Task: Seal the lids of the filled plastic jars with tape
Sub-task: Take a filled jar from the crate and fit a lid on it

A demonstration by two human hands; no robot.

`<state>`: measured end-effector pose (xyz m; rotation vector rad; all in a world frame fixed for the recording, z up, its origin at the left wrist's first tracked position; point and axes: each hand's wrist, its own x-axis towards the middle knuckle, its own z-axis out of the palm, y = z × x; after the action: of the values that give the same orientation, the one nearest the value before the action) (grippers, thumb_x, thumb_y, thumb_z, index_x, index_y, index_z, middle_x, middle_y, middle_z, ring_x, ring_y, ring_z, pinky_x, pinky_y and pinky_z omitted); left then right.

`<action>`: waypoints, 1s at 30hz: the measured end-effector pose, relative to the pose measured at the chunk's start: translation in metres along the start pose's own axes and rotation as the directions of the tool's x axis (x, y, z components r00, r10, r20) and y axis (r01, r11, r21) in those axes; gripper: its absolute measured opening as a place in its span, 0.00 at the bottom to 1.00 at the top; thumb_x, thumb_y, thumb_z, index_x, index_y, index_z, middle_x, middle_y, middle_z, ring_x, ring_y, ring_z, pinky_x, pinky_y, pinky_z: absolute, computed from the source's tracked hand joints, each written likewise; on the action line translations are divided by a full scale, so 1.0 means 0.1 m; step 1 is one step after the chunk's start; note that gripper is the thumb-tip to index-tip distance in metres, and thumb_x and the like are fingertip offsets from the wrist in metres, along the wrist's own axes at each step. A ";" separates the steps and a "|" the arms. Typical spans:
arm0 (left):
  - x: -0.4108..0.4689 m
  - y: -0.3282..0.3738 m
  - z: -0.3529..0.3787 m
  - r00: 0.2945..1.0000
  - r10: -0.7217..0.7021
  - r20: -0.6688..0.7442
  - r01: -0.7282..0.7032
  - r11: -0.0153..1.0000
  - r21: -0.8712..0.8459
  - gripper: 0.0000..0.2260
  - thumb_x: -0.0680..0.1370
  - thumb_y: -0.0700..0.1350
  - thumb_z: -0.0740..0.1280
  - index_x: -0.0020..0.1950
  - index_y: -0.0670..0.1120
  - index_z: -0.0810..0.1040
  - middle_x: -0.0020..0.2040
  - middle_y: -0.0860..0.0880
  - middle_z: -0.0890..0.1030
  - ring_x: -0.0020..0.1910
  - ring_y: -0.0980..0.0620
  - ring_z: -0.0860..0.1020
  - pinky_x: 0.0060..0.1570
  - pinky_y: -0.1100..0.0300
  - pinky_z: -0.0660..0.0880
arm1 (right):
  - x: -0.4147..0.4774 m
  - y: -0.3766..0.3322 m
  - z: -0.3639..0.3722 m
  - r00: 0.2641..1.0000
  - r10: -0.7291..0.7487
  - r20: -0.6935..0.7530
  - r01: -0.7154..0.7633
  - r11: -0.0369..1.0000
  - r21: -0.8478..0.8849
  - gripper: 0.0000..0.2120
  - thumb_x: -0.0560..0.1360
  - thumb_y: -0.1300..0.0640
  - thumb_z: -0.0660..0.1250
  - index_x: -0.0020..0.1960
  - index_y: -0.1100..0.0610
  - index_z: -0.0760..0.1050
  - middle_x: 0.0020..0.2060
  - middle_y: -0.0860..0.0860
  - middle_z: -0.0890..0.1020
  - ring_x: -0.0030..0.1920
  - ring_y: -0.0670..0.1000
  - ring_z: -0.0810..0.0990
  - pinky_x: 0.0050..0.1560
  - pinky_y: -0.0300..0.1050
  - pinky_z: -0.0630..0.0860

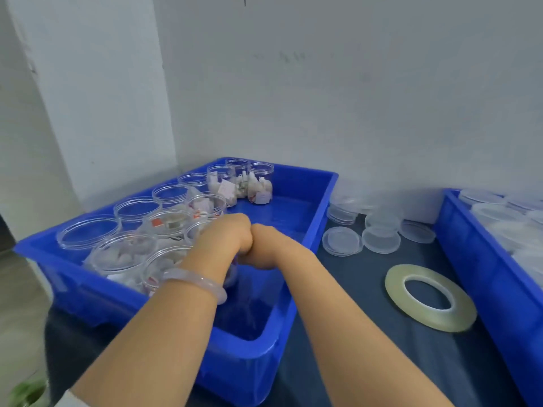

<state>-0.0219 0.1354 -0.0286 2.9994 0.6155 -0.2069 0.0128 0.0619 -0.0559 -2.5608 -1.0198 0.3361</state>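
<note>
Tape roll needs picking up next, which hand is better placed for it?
Right. The tape roll lies flat on the dark table right of the blue bin, nearer the right hand. The left hand is beside the jars at the bin's left, farther away.

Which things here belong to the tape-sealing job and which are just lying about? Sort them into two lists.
Job: filled jars in the near blue crate; tape roll on the table; left hand and right hand, meeting low in that crate.

Lying about: loose clear lids; second blue crate at the right; bracelet on the left wrist.
</note>
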 end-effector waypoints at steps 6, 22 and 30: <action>-0.16 0.23 -0.33 0.926 0.029 -0.376 -0.097 0.982 -0.163 0.13 0.78 0.38 0.60 0.61 0.41 0.72 0.58 0.40 0.77 0.56 0.41 0.76 0.49 0.53 0.69 | -0.14 0.08 -0.34 0.906 -0.185 -0.380 0.259 0.953 0.155 0.22 0.73 0.55 0.69 0.65 0.58 0.70 0.42 0.41 0.72 0.42 0.44 0.75 0.31 0.27 0.67; 0.02 1.71 0.90 0.901 -0.130 -0.415 -0.398 0.138 -0.907 0.20 0.79 0.54 0.61 0.68 0.47 0.71 0.67 0.50 0.74 0.67 0.52 0.71 0.65 0.56 0.68 | -1.06 1.75 0.04 0.859 0.261 -0.441 0.177 0.656 0.734 0.25 0.68 0.63 0.72 0.59 0.46 0.68 0.50 0.42 0.79 0.48 0.35 0.79 0.44 0.30 0.75; 0.39 1.69 1.06 0.800 -0.090 -0.593 -0.598 -0.049 -0.800 0.15 0.76 0.51 0.58 0.55 0.45 0.77 0.52 0.51 0.81 0.52 0.62 0.78 0.50 0.72 0.72 | -0.45 2.61 -0.32 0.814 0.457 -0.359 -0.457 0.885 0.092 0.28 0.77 0.60 0.62 0.76 0.54 0.58 0.75 0.53 0.62 0.76 0.57 0.55 0.73 0.53 0.56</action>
<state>0.0682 -0.0151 -0.1317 1.4882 -0.0177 0.7776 0.1513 -0.1530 -0.1313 -2.7000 -0.2553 -0.0386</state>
